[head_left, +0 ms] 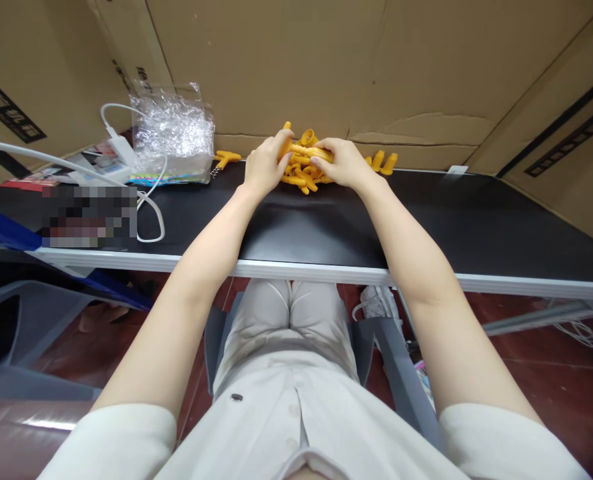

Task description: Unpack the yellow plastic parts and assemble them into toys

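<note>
At the back of the black table, both my hands are over a heap of small yellow plastic parts (304, 179). My left hand (266, 160) is closed round a yellow plastic piece (285, 143) whose rounded end sticks up above the fingers. In my right hand (344, 160), thumb and fingers grip a longer, ridged yellow piece (319, 155). The two pieces come close together; whether they touch, I cannot tell. Behind them a hollow yellow cup-shaped part (308, 137) shows its opening. A couple of stubby yellow parts (384, 162) stand right of my right hand.
Left of my hands lies a yellow piece with a metal chain (225, 159). Beyond it are clear plastic bags (174, 137) in a stack, a white cable (151, 239) and a white plug (121, 148). Cardboard walls (296, 67) enclose the black table (316, 227).
</note>
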`<action>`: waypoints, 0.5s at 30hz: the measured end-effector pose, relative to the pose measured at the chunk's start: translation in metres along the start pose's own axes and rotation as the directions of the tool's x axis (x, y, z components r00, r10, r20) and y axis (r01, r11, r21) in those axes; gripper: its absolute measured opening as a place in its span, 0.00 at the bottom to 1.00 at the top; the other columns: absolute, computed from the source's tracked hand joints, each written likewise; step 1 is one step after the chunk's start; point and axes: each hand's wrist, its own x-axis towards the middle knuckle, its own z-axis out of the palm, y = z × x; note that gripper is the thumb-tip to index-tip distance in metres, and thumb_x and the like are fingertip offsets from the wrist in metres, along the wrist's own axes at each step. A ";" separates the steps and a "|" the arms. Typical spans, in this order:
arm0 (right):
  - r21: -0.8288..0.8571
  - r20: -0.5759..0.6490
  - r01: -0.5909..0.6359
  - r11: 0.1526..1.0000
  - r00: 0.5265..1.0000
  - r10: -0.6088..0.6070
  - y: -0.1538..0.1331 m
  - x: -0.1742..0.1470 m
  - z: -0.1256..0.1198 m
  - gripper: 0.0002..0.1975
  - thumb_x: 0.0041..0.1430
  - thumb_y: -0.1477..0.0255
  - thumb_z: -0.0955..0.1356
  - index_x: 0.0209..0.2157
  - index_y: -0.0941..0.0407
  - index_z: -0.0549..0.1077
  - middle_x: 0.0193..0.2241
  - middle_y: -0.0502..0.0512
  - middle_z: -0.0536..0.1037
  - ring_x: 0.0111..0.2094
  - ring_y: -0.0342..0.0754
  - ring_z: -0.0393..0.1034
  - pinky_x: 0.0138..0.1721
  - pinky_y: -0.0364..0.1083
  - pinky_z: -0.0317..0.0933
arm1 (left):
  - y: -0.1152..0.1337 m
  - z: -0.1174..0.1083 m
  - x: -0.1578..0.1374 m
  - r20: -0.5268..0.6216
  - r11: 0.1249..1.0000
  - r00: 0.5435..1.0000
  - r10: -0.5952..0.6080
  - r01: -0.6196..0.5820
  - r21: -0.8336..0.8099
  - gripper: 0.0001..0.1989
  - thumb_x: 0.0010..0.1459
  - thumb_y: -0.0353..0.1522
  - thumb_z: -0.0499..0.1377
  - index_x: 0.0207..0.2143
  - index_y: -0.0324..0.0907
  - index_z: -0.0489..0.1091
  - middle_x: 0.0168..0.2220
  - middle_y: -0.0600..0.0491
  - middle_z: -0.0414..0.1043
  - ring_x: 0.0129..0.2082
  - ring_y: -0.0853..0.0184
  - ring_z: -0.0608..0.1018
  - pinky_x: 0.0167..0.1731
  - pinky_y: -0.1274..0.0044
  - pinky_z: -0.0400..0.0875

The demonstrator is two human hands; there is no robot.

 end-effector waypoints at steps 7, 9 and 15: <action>-0.323 -0.007 0.047 0.945 0.999 -0.052 -0.012 -0.008 -0.003 0.16 0.68 0.69 0.62 0.55 0.56 0.70 0.55 0.68 0.76 0.58 0.66 0.69 0.59 0.66 0.60 | 0.012 -0.002 -0.001 0.002 1.000 1.000 -0.017 0.017 0.016 0.22 0.65 0.35 0.58 0.61 0.48 0.70 0.50 0.46 0.81 0.54 0.54 0.82 0.58 0.68 0.71; -0.345 0.002 0.044 0.938 0.999 -0.046 -0.014 -0.009 -0.004 0.19 0.67 0.72 0.62 0.57 0.57 0.68 0.57 0.69 0.75 0.59 0.66 0.69 0.59 0.64 0.60 | 0.016 -0.003 -0.001 0.011 0.999 0.999 -0.034 0.034 0.028 0.21 0.64 0.35 0.59 0.60 0.48 0.71 0.47 0.47 0.82 0.51 0.55 0.83 0.56 0.69 0.72; -0.341 0.103 0.112 0.933 0.991 -0.082 -0.011 -0.009 -0.002 0.18 0.66 0.71 0.61 0.55 0.58 0.72 0.53 0.68 0.77 0.57 0.66 0.70 0.58 0.63 0.60 | 0.017 -0.003 -0.002 0.044 0.995 0.998 -0.048 0.044 0.088 0.20 0.61 0.33 0.59 0.56 0.47 0.73 0.45 0.47 0.82 0.50 0.53 0.83 0.55 0.66 0.72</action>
